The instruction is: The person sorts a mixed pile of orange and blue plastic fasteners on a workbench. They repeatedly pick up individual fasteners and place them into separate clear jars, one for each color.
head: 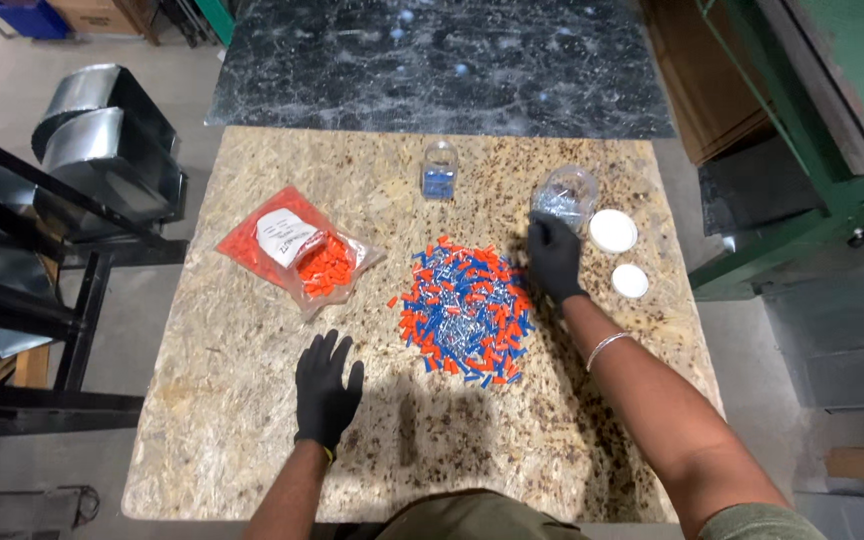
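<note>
Meanwhile, the left hand [327, 392] lay flat, fingers spread, just below the pile of orange and blue connectors [465, 312]; the right hand [555, 258], fingers loosely curled and empty, touched its upper right edge on the desk [242, 400].

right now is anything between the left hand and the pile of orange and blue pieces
Nothing visible. The left hand lies flat on bare board, with only open surface between it and the pile of orange and blue pieces. The bag of orange pieces sits off to the far left, clear of that path.
</note>
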